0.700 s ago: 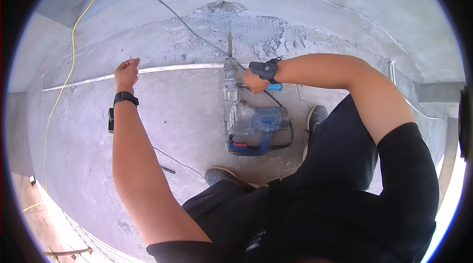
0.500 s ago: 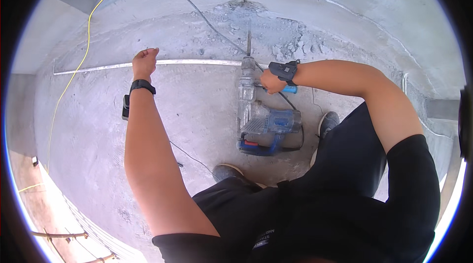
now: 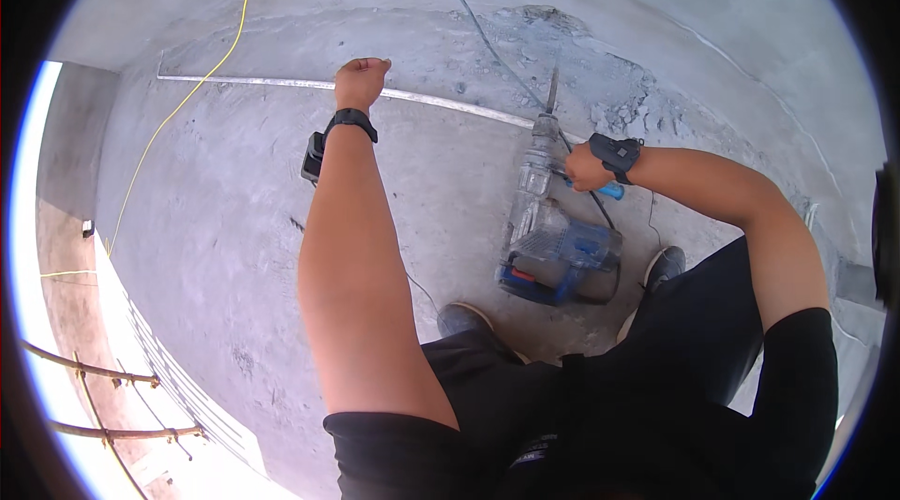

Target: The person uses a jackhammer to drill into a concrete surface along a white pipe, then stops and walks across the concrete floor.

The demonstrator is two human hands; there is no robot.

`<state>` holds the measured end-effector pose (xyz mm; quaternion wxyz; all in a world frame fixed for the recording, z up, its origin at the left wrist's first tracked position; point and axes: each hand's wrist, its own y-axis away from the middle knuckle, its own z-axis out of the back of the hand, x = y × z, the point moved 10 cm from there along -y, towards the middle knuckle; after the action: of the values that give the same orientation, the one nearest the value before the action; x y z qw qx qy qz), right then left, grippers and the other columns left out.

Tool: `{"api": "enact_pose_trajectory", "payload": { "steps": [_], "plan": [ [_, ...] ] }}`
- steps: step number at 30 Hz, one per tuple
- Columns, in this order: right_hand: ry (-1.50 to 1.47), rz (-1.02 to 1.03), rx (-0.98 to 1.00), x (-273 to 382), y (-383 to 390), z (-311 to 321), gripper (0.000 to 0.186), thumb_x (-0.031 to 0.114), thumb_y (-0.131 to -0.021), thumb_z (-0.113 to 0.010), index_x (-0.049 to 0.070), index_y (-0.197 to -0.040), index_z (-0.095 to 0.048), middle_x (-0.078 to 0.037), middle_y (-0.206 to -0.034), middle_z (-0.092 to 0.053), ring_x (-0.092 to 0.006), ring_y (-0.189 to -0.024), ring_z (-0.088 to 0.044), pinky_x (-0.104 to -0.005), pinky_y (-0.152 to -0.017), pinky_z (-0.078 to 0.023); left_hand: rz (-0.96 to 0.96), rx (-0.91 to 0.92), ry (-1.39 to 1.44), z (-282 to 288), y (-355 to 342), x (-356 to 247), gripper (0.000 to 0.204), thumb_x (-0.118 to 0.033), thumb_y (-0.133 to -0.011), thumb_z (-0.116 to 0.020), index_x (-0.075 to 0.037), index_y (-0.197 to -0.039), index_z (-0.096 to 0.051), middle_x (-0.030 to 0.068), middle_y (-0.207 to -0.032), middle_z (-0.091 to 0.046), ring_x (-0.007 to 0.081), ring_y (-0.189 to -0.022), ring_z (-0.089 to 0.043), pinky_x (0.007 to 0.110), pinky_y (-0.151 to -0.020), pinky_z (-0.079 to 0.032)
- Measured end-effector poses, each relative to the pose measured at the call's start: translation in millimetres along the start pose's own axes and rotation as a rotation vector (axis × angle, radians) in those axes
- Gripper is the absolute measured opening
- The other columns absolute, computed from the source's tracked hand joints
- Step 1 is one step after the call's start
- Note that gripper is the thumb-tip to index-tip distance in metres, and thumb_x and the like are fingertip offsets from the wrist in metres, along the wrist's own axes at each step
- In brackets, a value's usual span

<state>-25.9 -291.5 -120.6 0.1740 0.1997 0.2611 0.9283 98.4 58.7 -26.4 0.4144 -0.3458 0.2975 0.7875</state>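
Everything has slid rightward in the view since the earlier frames. Just ahead of the shoes (image 3: 464, 317), a grey-and-blue power hammer (image 3: 553, 230) rests on the floor (image 3: 450, 209), its chisel (image 3: 553, 92) toward the far edge. Both hands are apart: the curled right hand (image 3: 586, 168) is at the blue side handle (image 3: 612, 190), grip unclear; the left hand (image 3: 361, 82), fingers curled, overlaps a pale strip (image 3: 450, 104). Rubble (image 3: 637, 113) lies along the floor's far edge.

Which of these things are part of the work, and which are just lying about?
Apparently in use:
- blue-and-grey power hammer with its metal bit
- blue side handle, with the right hand at it

Apparently just lying about:
- long white strip on the floor
- yellow cord
- broken rubble
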Motion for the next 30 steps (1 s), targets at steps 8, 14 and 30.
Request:
{"api": "enact_pose_trajectory", "payload": {
  "steps": [8, 14, 30],
  "plan": [
    [-0.011, -0.081, 0.012, -3, -1, 1, 0.026, 0.03, -0.067, -0.058, 0.004, -0.07, -0.062, -0.015, -0.067, -0.06, -0.0325, -0.066, -0.059, -0.041, -0.058, -0.047, 0.012, -0.015, 0.016, 1, 0, 2, 0.022, -0.026, -0.065, -0.067, -0.007, -0.074, -0.064, 0.008, -0.076, -0.063, 0.0198, -0.075, -0.059, 0.03, -0.071, -0.045],
    [-0.054, -0.087, 0.023, 0, 1, 7, 0.026, 0.029, -0.067, -0.058, 0.004, -0.071, -0.063, -0.015, -0.068, -0.06, -0.0325, -0.067, -0.059, -0.0415, -0.059, -0.047, -0.018, -0.021, 0.045, 5, 0, 1, 0.021, -0.026, -0.063, -0.068, -0.008, -0.073, -0.064, 0.0074, -0.074, -0.063, 0.0194, -0.073, -0.059, 0.03, -0.07, -0.046],
    [0.039, -0.013, -0.035, -5, 0, -4, 0.024, 0.027, -0.063, -0.059, 0.004, -0.063, -0.06, -0.015, -0.061, -0.058, -0.033, -0.061, -0.057, -0.0418, -0.054, -0.045, 0.003, 0.062, 0.049, -5, 14, -13, 0.024, -0.025, -0.069, -0.066, -0.005, -0.081, -0.062, 0.0001, -0.068, -0.056, 0.0086, -0.057, -0.049, 0.023, -0.052, -0.04]
  ]
}}
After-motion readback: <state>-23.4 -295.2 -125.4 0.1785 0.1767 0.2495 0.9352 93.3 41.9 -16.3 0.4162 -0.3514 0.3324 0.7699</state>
